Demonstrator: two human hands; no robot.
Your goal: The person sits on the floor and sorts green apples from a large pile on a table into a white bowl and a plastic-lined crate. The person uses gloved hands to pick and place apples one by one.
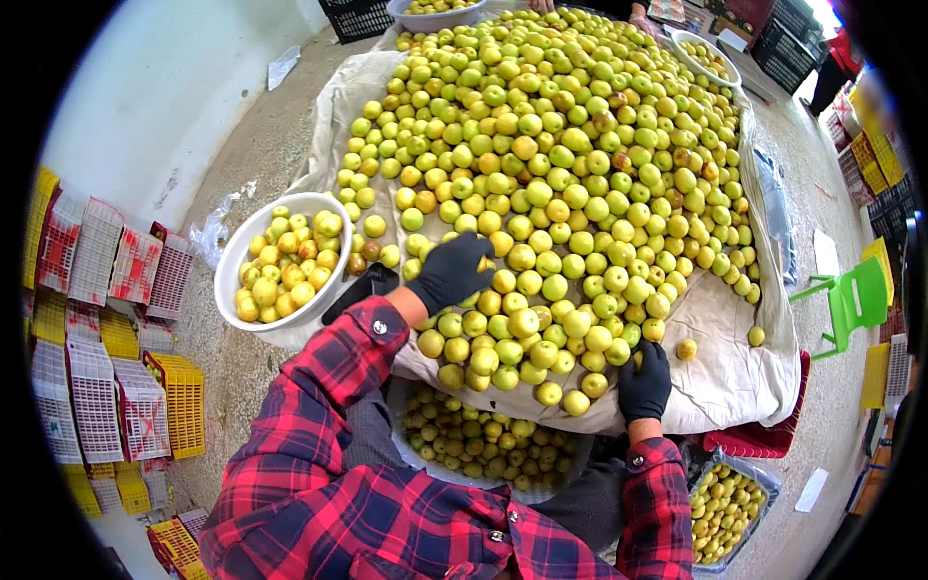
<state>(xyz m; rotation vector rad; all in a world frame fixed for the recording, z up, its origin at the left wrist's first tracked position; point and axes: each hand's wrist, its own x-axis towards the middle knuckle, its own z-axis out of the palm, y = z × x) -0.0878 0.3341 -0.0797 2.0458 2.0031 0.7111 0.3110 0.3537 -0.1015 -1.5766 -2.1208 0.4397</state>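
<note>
Yellow-green jujubes (pixel 538 193), some with brown patches, lie heaped across a pale cloth (pixel 714 333) in front of me. My left hand (pixel 451 274), in a black glove, is over the near left part of the heap. Its fingers curl around a jujube (pixel 486 264), mostly hidden by the glove. At the near right edge of the heap is my right hand (pixel 645 384), also gloved in black. A jujube (pixel 638 359) shows partly between its thumb and fingers. To the left of my left hand stands a white bowl (pixel 226 279) of browner jujubes.
A container of jujubes (pixel 493 438) sits below the cloth's edge between my legs. A lined crate (pixel 770 493) and a red crate (pixel 750 441) are at right. A green chair (pixel 852 308) stands beyond. Stacked plastic crates (pixel 116 391) line the left. Another person's hand (pixel 642 22) is across the heap.
</note>
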